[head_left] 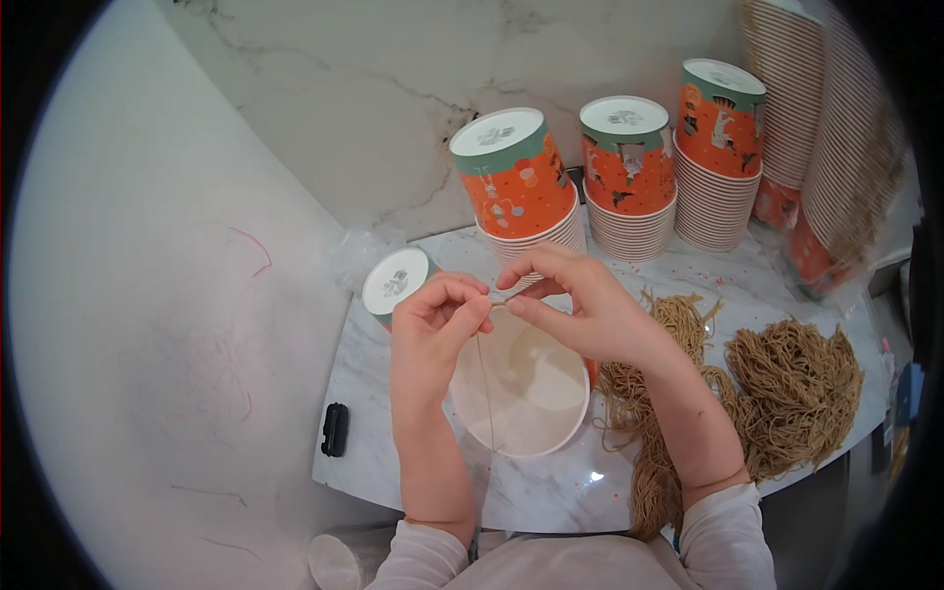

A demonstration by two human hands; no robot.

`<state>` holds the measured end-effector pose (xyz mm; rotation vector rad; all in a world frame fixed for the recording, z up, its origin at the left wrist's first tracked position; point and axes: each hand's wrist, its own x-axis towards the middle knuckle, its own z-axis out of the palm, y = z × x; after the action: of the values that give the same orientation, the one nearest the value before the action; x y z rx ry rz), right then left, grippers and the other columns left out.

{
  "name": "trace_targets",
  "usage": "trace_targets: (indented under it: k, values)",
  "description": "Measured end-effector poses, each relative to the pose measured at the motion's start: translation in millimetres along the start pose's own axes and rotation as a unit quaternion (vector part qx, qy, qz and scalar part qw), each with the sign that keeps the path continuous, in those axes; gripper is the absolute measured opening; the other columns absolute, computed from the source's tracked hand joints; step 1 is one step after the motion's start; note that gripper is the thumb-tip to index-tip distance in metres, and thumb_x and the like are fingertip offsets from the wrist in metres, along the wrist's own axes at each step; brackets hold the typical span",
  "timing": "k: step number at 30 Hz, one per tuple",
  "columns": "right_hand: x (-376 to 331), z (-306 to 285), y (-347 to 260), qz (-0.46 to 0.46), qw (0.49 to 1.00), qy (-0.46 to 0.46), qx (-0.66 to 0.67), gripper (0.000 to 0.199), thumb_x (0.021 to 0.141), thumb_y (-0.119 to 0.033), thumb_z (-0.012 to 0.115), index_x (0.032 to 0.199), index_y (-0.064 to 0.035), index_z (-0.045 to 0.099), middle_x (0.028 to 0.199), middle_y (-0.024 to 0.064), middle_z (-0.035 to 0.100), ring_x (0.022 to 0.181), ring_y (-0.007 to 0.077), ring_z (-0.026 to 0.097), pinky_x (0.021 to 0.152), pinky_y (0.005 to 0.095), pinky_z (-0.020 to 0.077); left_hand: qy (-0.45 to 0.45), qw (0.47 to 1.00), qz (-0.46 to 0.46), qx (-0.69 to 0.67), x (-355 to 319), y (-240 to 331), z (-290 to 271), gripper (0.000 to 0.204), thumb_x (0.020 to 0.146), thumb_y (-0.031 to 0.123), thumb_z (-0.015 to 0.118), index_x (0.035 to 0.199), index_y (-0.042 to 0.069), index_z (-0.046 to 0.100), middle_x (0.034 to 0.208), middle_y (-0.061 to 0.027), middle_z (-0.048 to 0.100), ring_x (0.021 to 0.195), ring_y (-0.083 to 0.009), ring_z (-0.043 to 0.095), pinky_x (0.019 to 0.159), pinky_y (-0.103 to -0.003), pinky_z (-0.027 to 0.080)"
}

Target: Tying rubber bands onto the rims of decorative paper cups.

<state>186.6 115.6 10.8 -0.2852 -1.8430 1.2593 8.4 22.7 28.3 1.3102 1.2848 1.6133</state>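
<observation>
Both my hands meet above a white-lined paper tub [536, 398] that stands with its open mouth facing up. A thin tan cord [486, 383] runs between my fingertips and hangs down across the tub's opening. My left hand [435, 320] pinches the cord between thumb and forefinger. My right hand [580, 310] holds the cord's other part at the thumb tip, its forefinger arched above. Under my right forearm lies a loose bundle of tan cord [678, 324], and a larger heap of cord [796, 388] sits to its right.
Stacks of upside-down orange and green paper tubs [516, 182], [629, 172], [723, 128] line the back of the marbled table [551, 497]. Another tub [396, 280] and a small black case [335, 430] are at left. Plastic-wrapped tub stacks [826, 147] stand at far right.
</observation>
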Motion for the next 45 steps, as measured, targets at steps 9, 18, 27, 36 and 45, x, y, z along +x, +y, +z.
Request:
trace_targets:
  k: [9,18,27,36,45]
  values:
    - [0,4,-1,-0.010,1.000,0.001,-0.008,0.013,0.090,-0.003,0.069,0.102,0.0020,0.069,0.095,0.0070,0.067,0.089,0.0150,0.070,0.076,0.0285,0.0569,-0.010,1.000,-0.001,-0.009,1,-1,0,0.004,0.090,0.000,0.069,0.090,-0.004,0.069,0.105,-0.0080,0.063,0.077,-0.0117,0.064,0.073,-0.025,0.053]
    - [0,3,0,-0.032,0.999,-0.003,-0.001,0.013,0.085,-0.008,0.068,0.094,0.0015,0.067,0.091,0.0091,0.066,0.081,0.0182,0.068,0.073,0.0297,0.0557,-0.022,0.999,-0.040,-0.023,-6,13,6,0.019,0.089,-0.002,0.071,0.106,-0.003,0.061,0.099,-0.0069,0.066,0.085,-0.0128,0.070,0.072,-0.024,0.054]
    - [2,-10,6,-0.112,0.992,-0.016,-0.060,0.011,0.082,-0.007,0.070,0.089,-0.0007,0.064,0.089,0.0055,0.063,0.091,0.0162,0.061,0.082,0.0309,0.0493,-0.031,0.998,0.011,-0.046,-12,18,-8,0.021,0.084,-0.007,0.072,0.100,-0.001,0.060,0.102,-0.0084,0.063,0.081,-0.0142,0.071,0.068,-0.024,0.055]
    - [3,-24,6,0.009,0.999,-0.037,0.014,0.007,0.083,-0.004,0.068,0.088,0.0004,0.066,0.091,0.0032,0.065,0.088,0.0118,0.061,0.080,0.0278,0.0492,-0.106,0.977,0.093,-0.159,-14,23,-49,0.020,0.080,-0.012,0.067,0.093,0.000,0.058,0.106,-0.0127,0.061,0.078,-0.0133,0.067,0.063,-0.026,0.059]
    - [3,-21,4,0.024,1.000,-0.007,-0.017,0.007,0.085,-0.004,0.069,0.088,0.0017,0.067,0.088,0.0042,0.065,0.085,0.0119,0.063,0.078,0.0275,0.0525,-0.166,0.973,-0.047,0.153,-19,29,-36,0.028,0.089,0.004,0.068,0.117,0.001,0.063,0.112,-0.0050,0.064,0.078,-0.0085,0.062,0.070,-0.023,0.051]
